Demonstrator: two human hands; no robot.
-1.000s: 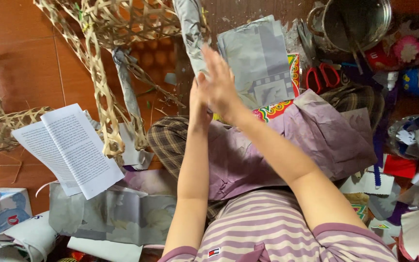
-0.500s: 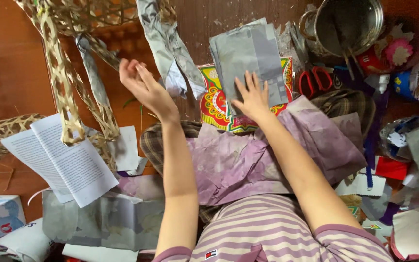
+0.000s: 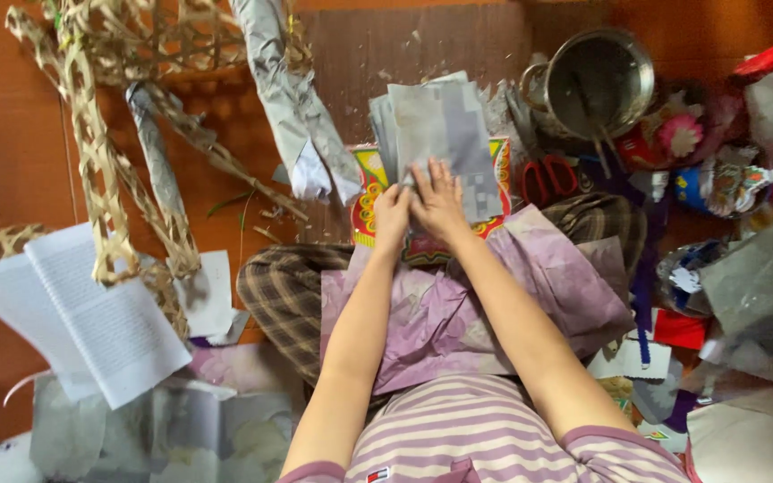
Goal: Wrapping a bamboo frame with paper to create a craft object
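I see my left hand (image 3: pixel 393 215) and right hand (image 3: pixel 440 204) side by side, fingers flat, pressing the near edge of a grey stack of paper sheets (image 3: pixel 440 134) lying on a colourful printed box (image 3: pixel 378 201); neither grip is clamped on anything.

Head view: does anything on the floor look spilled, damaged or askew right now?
Small pale paper scraps are scattered over the brown wooden floor above the stack of grey paper sheets under both hands. The woven bamboo-strip frame lies tilted, loose strips splaying out. Nothing looks wet or broken.
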